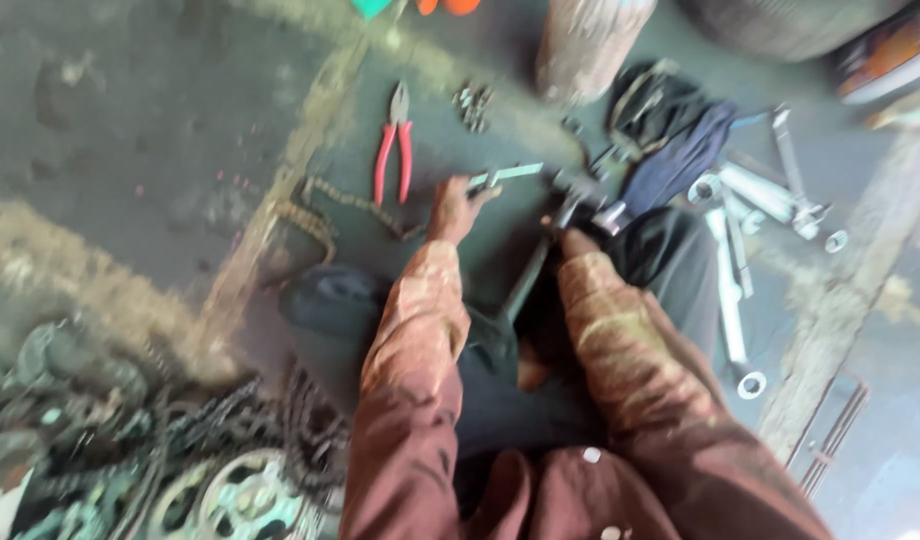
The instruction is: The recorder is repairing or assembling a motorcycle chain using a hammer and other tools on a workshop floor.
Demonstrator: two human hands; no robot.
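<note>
Sitting low over a grimy grey-green concrete floor (160, 130), the person's left hand (450, 208) is closed around one end of a slim pale metal tool (507, 175), which sticks out toward the right, mid-frame. The right hand (578, 236) is mostly hidden by its rust-brown sleeve, so can't tell its grip; it sits by a dark metal rod (528, 278). Red-handled pliers (393, 148) lie just up-left, a rusty chain (325, 205) beside them, silver wrenches (755, 200) at right, greasy sprockets (245, 495) lower left.
</note>
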